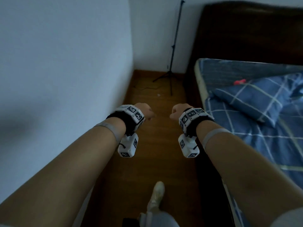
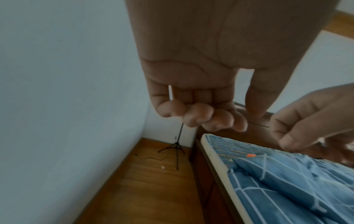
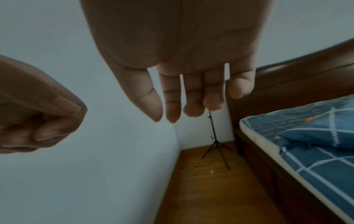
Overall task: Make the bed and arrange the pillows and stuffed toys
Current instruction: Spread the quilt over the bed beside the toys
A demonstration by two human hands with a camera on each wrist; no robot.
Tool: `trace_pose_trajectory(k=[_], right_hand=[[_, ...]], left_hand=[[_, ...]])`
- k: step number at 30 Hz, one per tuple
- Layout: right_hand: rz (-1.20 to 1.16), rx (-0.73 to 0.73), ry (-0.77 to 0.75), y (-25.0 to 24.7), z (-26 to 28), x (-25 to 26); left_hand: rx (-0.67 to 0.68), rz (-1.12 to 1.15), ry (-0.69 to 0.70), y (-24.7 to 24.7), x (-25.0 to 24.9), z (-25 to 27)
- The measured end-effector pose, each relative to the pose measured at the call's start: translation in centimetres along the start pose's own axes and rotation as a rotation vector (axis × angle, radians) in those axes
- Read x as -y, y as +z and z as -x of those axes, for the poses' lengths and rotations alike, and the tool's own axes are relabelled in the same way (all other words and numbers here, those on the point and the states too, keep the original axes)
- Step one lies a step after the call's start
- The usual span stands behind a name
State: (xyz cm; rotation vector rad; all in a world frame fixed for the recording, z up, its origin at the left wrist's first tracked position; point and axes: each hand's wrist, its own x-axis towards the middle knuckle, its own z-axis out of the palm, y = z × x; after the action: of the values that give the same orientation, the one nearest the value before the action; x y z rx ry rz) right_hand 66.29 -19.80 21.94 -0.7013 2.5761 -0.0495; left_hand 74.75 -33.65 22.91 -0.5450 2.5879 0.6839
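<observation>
While the bed (image 1: 255, 133) lies to my right with its blue checked pillow (image 1: 250, 100) slumped askew near the dark headboard (image 1: 246, 33), I log my left hand (image 1: 145, 111) and right hand (image 1: 177, 110): both loosely curled, holding nothing, raised over the wooden floor (image 1: 147, 161) beside the wall (image 1: 65, 63). Recommended: turn toward the mattress and lift the pillow with both hands before smoothing the sheet; stuffed toys not visible.
</observation>
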Motion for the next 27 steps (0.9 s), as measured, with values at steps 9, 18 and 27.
trace_pose_trajectory(k=[9,18,27], right_hand=[[-0.144,-0.113,0.242,-10.2,-17.5,-12.7],[-0.19,-0.03,0.399,-15.6,-35.4,-21.2],[-0.275,0.017,0.585,-21.3,-51.3,-27.8]], left_hand=[[0.088,-0.081,0.278,-7.1,-12.2,-22.1],[0.178,-0.164,0.376,-12.3,-18.2,-42.8],[0.341,-0.33,0.44,-18.5,-25.0,-64.0]])
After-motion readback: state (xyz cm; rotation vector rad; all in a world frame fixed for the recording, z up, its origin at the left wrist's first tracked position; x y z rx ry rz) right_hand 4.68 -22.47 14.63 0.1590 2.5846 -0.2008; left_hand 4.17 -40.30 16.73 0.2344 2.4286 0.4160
